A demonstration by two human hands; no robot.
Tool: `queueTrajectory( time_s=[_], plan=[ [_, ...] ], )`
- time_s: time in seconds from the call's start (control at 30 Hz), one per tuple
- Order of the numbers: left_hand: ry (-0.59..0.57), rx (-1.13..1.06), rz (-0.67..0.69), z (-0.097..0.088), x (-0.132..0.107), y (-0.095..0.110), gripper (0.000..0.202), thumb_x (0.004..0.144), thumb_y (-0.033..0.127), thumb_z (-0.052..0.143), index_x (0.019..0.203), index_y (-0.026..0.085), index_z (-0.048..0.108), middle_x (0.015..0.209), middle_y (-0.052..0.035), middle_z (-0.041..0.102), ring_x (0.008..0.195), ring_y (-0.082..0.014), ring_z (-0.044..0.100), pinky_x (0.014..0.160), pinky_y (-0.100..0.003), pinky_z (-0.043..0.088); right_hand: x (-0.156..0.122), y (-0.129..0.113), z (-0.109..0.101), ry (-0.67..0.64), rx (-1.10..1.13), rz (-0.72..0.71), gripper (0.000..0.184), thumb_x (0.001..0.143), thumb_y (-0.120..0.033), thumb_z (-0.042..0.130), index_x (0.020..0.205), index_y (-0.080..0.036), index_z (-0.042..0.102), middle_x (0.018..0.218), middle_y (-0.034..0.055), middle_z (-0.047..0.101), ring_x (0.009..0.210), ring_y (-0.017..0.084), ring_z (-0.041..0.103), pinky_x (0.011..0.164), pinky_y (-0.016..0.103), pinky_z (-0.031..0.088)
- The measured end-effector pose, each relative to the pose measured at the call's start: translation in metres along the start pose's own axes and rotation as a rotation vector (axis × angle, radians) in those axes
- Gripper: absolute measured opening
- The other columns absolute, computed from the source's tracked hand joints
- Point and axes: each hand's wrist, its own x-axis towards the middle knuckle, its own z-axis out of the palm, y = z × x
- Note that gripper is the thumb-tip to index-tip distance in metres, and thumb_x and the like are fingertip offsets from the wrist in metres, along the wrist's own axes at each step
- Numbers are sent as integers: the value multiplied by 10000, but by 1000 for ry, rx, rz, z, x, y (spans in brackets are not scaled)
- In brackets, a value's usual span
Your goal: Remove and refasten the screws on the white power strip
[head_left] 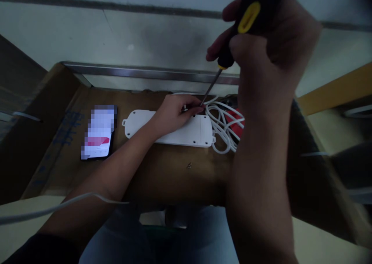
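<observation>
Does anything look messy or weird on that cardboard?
A little. Some tiny metal bits, perhaps screws, lie loose on the cardboard, on the near side of the white case. The white cable beside it is bunched in untidy loops. I see no spill or break.

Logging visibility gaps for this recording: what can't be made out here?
All in the head view:
Screwdriver: handle end cut off by the top edge; tip too small to make out by the left hand.
White casing: middle covered by that hand.
Phone: screen content masked by pixel blocks.
White cable and red item: partly hidden behind the right forearm.
Small metal bits: too small to identify.
</observation>
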Motion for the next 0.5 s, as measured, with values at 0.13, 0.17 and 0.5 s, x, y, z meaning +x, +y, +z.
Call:
queueTrajectory(
  time_s=[0.13,0.17,0.5],
  plan=[
    [47,7,-30,2,0,1,121,909,295,782,910,178,813,844,-6,790,757,-139,656,759,-281,474,-2,1,6,30,-120,-3,360,863,-415,730,1052,-120,649,967,-34,644,806,-35,570,684,115,459],
    [55,1,-42,2,1,1,129,895,303,801,883,175,803,824,-4,781,751,-139,651,755,-281,473,-1,2,6,61,-166,-20,416,843,-476,751,1033,-121,645,958,-41,627,829,-44,561,678,87,445],
    [76,-59,-20,5,1,-1,166,895,320,802,878,159,766,810,-15,763,729,-122,638,701,-256,464,2,8,1,109,-332,-277,324,865,-375,714,1092,-172,601,893,-69,484,834,-81,555,649,2,379]
  ],
)
